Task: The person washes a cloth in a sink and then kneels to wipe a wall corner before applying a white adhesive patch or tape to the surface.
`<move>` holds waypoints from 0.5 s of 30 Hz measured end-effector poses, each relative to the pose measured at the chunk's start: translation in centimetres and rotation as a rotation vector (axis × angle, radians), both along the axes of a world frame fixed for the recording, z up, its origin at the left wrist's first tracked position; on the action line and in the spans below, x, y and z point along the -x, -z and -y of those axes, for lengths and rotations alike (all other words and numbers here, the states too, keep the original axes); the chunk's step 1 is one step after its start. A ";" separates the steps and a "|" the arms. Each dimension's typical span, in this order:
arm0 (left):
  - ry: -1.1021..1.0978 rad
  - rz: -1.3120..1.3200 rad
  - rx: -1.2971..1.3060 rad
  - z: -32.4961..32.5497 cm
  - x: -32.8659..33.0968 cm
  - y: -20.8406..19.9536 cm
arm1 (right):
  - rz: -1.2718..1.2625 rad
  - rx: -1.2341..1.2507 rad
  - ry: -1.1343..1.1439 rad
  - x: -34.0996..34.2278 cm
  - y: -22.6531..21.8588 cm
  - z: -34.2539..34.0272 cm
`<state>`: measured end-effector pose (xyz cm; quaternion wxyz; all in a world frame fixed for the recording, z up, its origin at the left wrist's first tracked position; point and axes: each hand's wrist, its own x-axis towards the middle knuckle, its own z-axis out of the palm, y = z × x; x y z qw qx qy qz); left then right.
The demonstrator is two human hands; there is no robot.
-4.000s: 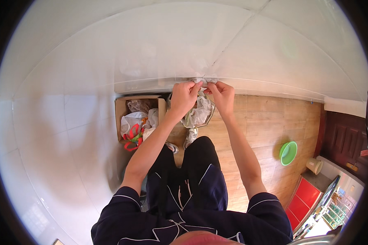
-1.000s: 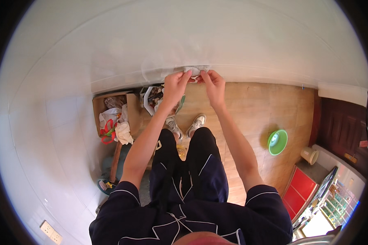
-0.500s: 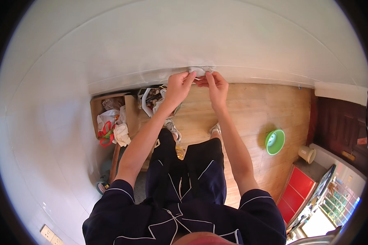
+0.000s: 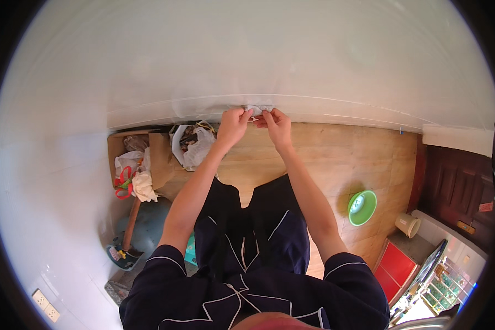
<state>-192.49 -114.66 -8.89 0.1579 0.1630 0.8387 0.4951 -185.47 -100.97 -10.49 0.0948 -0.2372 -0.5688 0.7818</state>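
Pinching a pale crumpled piece [image 4: 258, 109] between our left hand [image 4: 232, 126] and right hand [image 4: 278, 128], the fingers of each closed on it and the white wall [image 4: 291, 60] just beyond them, we appear to be working it by its ends, which calls next for even, steady grips.

Looks like a home, maybe kitchen: tiled walls [image 4: 313, 55], wood-look floor [image 4: 330, 159], panelled door [image 4: 451, 179], red cabinet [image 4: 394, 267], barred window [image 4: 446, 289], green basin [image 4: 367, 209].
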 end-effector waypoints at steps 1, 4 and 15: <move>0.009 -0.016 0.001 -0.3 0.0 1.4 | 0.028 0.000 -0.012 -0.1 1.4 -0.5; 0.032 -0.025 0.051 -1.3 -0.6 6.2 | 0.097 0.023 -0.030 -0.7 6.2 -1.6; 0.074 -0.022 -0.002 -6.8 -2.5 -0.2 | 0.045 -0.073 0.019 -2.2 -0.3 -6.6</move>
